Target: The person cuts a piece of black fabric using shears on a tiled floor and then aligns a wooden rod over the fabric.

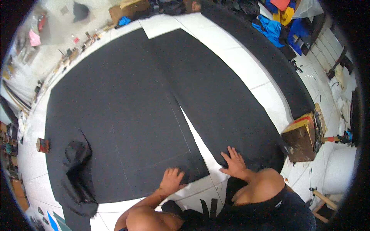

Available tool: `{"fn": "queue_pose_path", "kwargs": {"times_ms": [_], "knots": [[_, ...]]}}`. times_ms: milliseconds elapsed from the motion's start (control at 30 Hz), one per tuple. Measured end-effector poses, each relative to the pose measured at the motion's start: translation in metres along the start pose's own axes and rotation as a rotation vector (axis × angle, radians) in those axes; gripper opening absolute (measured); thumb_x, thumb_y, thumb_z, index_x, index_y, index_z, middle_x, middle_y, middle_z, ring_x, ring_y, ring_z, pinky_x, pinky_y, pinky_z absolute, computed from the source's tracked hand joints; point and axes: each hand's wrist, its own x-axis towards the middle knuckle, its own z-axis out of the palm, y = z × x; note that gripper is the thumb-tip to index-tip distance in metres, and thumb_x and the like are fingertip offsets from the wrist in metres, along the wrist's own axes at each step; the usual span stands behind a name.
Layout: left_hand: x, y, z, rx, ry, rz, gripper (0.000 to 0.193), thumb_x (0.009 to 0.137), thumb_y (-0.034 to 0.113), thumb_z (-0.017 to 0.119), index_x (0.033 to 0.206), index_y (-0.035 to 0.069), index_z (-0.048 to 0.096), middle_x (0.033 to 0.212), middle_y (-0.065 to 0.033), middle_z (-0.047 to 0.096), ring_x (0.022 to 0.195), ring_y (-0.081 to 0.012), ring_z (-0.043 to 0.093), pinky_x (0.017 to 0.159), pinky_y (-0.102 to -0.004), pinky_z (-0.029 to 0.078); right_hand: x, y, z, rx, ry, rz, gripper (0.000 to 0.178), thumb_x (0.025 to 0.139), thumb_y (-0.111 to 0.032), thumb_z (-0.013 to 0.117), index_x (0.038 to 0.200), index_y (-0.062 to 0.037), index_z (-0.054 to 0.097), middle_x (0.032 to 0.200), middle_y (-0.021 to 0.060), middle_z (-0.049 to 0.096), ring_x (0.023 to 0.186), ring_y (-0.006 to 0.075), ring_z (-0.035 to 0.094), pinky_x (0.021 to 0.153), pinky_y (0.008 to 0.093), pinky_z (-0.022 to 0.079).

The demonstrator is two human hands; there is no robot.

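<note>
A large black sheet, seemingly fabric, is spread on the white tiled floor; its left panel [88, 96] carries faint pale lines. A long wedge-shaped gap showing white tile widens toward me between this panel and the right panel [227, 107]. My left hand [172, 179] lies on the near edge of the left panel, fingers on top and slightly bent. With fingers spread, my right hand [234, 163] rests on the near end of the right panel, beside the gap. A crumpled black cloth [79, 169] lies over the left panel's near left part.
A small can [43, 145] stands at the left edge. A worn box [302, 138] is beside the right panel, near a long black strip [262, 50] curving along the far right. Blue cloths [269, 30] are piled at the far right. A wooden-framed stool [325, 202] stands lower right.
</note>
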Motion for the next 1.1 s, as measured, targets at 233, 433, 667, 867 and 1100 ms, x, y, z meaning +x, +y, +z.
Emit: {"fn": "queue_pose_path", "kwargs": {"times_ms": [233, 433, 667, 867, 1100], "knots": [[-0.013, -0.001, 0.014, 0.062, 0.071, 0.059, 0.041, 0.086, 0.031, 0.063, 0.120, 0.007, 0.061, 0.112, -0.0144, 0.060, 0.110, -0.0340, 0.057, 0.105, -0.0533, 0.040, 0.028, 0.060, 0.012, 0.808, 0.146, 0.409, 0.032, 0.089, -0.027, 0.059, 0.109, -0.0033, 0.066, 0.107, 0.0149, 0.065, 0.106, 0.0275, 0.058, 0.090, 0.0376, 0.045], [-0.015, -0.002, 0.015, -0.091, 0.136, -0.036, 0.038, 0.086, 0.026, 0.062, 0.117, 0.003, 0.060, 0.100, -0.0172, 0.062, 0.101, -0.0384, 0.060, 0.097, -0.0489, 0.047, 0.040, 0.108, 0.039, 1.415, 0.488, 0.606, 0.030, 0.088, -0.024, 0.060, 0.106, -0.0004, 0.064, 0.104, 0.0058, 0.063, 0.096, 0.0190, 0.055, 0.088, 0.0339, 0.041], [-0.014, -0.006, -0.003, -0.371, 0.151, -0.339, 0.026, 0.091, 0.024, 0.057, 0.109, 0.005, 0.060, 0.107, -0.0209, 0.063, 0.096, -0.0421, 0.062, 0.081, -0.0519, 0.051, 0.049, 0.090, 0.000, 1.872, 0.542, 0.713, 0.032, 0.091, -0.026, 0.059, 0.113, -0.0034, 0.063, 0.109, 0.0070, 0.064, 0.101, 0.0248, 0.059, 0.093, 0.0398, 0.045], [-0.065, -0.070, -0.050, -0.389, 0.923, -0.795, 0.023, 0.095, 0.021, 0.053, 0.087, 0.000, 0.052, 0.077, -0.0298, 0.058, 0.077, -0.0527, 0.055, 0.063, -0.0549, 0.042, 0.056, 0.100, -0.003, 1.965, 0.626, 0.564, 0.033, 0.092, -0.028, 0.061, 0.115, -0.0042, 0.063, 0.108, 0.0067, 0.065, 0.098, 0.0244, 0.060, 0.092, 0.0388, 0.046], [-0.201, -0.202, -0.046, -0.333, 1.517, -1.315, 0.051, 0.101, 0.030, 0.046, 0.116, -0.018, 0.051, 0.115, -0.0369, 0.056, 0.108, -0.0468, 0.055, 0.096, -0.0453, 0.040, 0.082, 0.050, -0.038, 1.668, 0.586, 0.508, 0.031, 0.095, -0.028, 0.057, 0.114, -0.0038, 0.063, 0.111, 0.0055, 0.063, 0.102, 0.0213, 0.057, 0.096, 0.0337, 0.041]]}}
